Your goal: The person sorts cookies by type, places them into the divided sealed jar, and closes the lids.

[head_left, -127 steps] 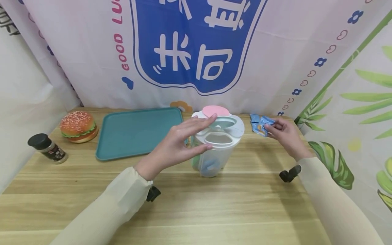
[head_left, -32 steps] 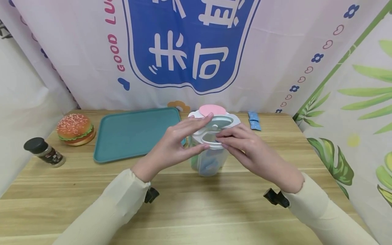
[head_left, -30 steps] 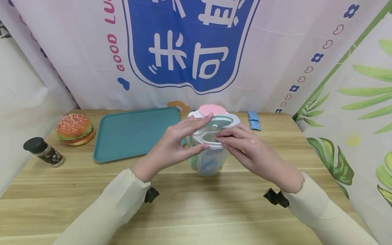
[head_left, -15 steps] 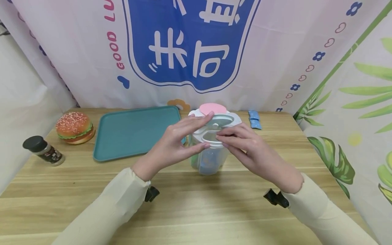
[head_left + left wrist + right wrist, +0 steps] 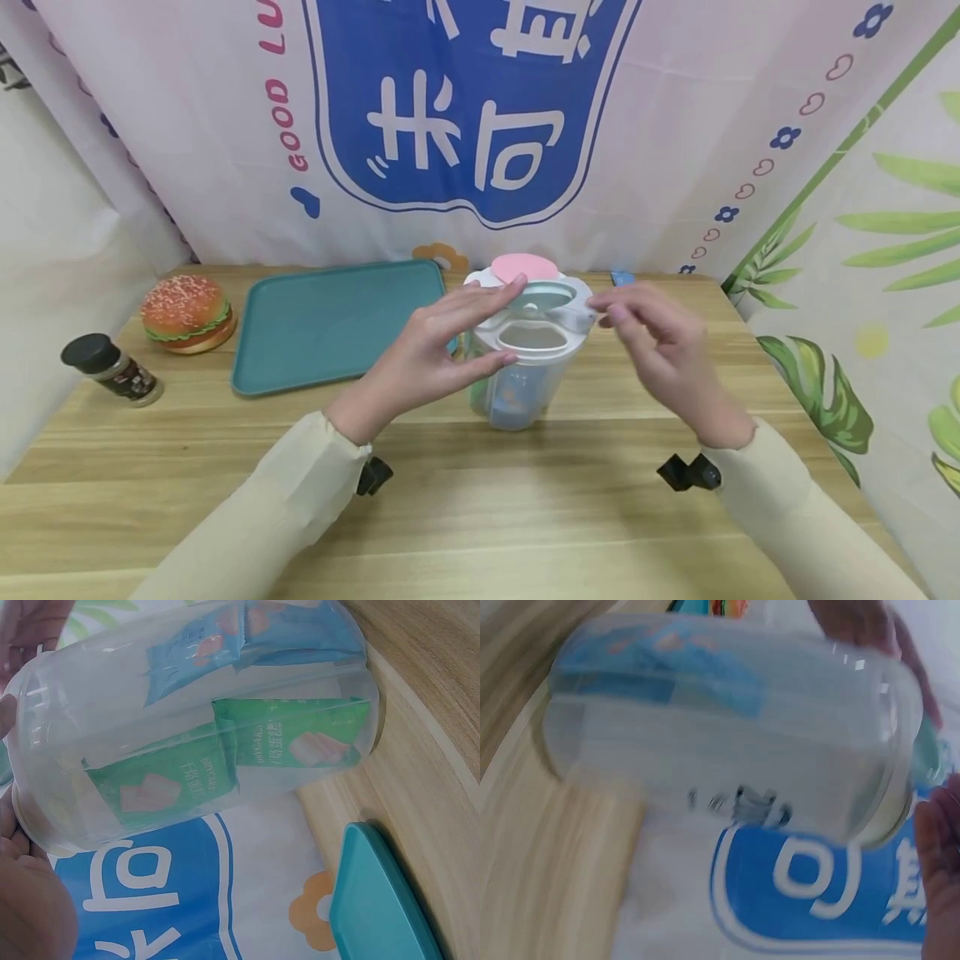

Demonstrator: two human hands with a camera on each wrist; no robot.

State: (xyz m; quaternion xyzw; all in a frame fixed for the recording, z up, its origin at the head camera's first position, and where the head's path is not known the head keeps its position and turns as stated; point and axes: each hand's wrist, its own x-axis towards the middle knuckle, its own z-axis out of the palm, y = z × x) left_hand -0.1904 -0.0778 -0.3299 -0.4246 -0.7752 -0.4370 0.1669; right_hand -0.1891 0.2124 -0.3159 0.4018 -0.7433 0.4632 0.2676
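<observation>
A clear round snack container (image 5: 525, 387) with a white lid stands upright on the table. Its lid has a pink flap, and a pale green flap (image 5: 542, 293) is raised above an opening. My left hand (image 5: 427, 350) grips the lid's left side, thumb at the near rim and fingers across the top. Beside the lid's right edge is my right hand (image 5: 667, 354), blurred, fingers loosely bent, with nothing seen in it. Blue snack packets (image 5: 300, 637) and green packets (image 5: 300, 735) lie in separate compartments. On the table a blue packet (image 5: 622, 277) shows behind my right hand.
A teal tray (image 5: 341, 329) lies left of the container. Farther left are a toy hamburger (image 5: 187, 312) and a seasoning jar with a black cap (image 5: 112, 368). A printed curtain (image 5: 240, 167) hangs at the table's back edge.
My right hand took a blue packet from the table to the lid opening, and the packet dropped inside. It has now pulled back to the right. My left hand stays on the lid.
</observation>
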